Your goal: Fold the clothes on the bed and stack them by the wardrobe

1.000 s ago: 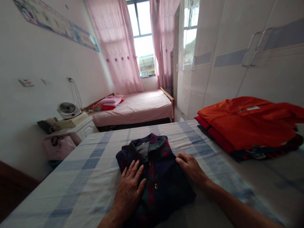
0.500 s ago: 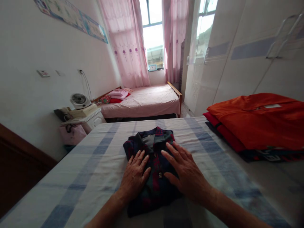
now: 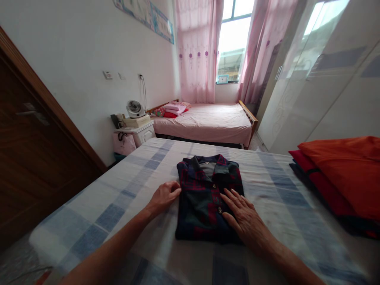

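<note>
A dark plaid shirt (image 3: pixel 197 206) in navy, green and red lies folded on the bed, collar toward the far side and buttons up the front. At its left edge my left hand (image 3: pixel 166 194) is closed, thumb and forefinger pinched together against the cloth's side. My right hand (image 3: pixel 242 211) lies flat on the shirt's right half, fingers spread beside the button line; it covers part of that side.
On the right of the striped bed sheet (image 3: pixel 133 174) sits a stack of folded clothes (image 3: pixel 350 170), orange on top. Farther back are a pink bed (image 3: pixel 208 122), a nightstand (image 3: pixel 145 134) with a small fan (image 3: pixel 135 108), and a white wardrobe (image 3: pixel 332 91). A brown door (image 3: pixel 38 150) stands left.
My left hand has left the shirt's front and closed at its left edge. The right hand stays flat on the shirt. The whole view has swung left.
</note>
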Demonstrator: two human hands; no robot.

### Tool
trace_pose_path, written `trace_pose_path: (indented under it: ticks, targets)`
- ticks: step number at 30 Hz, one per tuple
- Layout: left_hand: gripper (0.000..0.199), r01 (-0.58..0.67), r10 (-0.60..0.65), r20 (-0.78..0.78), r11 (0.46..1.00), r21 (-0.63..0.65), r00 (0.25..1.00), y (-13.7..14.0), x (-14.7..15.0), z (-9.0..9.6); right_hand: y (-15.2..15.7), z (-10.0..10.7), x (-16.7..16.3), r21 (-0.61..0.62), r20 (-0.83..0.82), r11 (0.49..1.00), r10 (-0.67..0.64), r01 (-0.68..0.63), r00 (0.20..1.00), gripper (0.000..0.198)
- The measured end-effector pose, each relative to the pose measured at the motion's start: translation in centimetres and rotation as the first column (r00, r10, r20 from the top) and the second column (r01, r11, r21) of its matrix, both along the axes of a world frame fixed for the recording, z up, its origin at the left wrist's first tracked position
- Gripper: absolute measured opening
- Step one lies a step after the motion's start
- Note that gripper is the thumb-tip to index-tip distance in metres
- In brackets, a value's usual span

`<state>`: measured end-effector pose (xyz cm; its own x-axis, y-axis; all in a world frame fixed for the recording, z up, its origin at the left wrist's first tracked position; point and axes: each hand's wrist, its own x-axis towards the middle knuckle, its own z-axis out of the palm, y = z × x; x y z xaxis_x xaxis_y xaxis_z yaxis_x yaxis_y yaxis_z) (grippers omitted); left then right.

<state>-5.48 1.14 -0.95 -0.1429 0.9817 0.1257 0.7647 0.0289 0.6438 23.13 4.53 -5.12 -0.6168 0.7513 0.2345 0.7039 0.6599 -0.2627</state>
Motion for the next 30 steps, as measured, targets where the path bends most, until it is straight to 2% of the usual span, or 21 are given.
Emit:
trace_pose_path:
  ticks: [2,6,11,15,18,22,26,30]
  targets:
    - [0.02,0.016,-0.015,0.026,0.999,-0.051,1.0,-0.4,-0.1,-0.4,0.0,0.0,0.0,-0.004,0.003,1.0,-0.001,0.001,1.0,0.053]
    - [0.025,0.007,-0.003,0.054,0.998,-0.064,0.999,-0.9,0.6,-0.6,-0.1,0.2,0.0,-0.007,0.002,1.0,-0.001,0.001,1.0,0.053]
    - [0.016,0.029,-0.026,0.036,0.997,-0.078,0.999,-1.5,1.8,-0.6,-0.1,0.2,-0.1,0.001,0.0,1.0,-0.007,0.007,1.0,0.052]
    - [0.029,-0.013,0.012,-0.039,1.0,-0.023,0.999,-1.7,2.9,-1.1,-0.1,0.1,-0.1,0.006,-0.018,1.0,0.0,0.0,1.0,0.051]
    - [0.017,-0.041,0.04,-0.114,0.999,-0.007,0.993,-1.7,3.4,-1.3,-0.1,0.1,-0.1,0.008,-0.017,1.0,-0.002,0.002,1.0,0.051]
    - [0.005,-0.059,0.058,-0.119,0.998,0.003,0.991,-1.4,3.6,-1.3,0.0,0.1,-0.1,0.016,-0.023,1.0,0.004,-0.003,1.0,0.05]
    - [0.008,-0.064,0.065,-0.084,0.998,0.016,0.994,-1.1,3.5,-1.2,0.0,0.0,-0.1,0.017,-0.02,1.0,0.001,-0.001,1.0,0.05]
    - [0.008,-0.08,0.08,0.031,0.997,0.019,0.996,-1.0,2.9,-0.8,0.0,0.1,0.0,0.01,-0.009,1.0,-0.002,0.002,1.0,0.051]
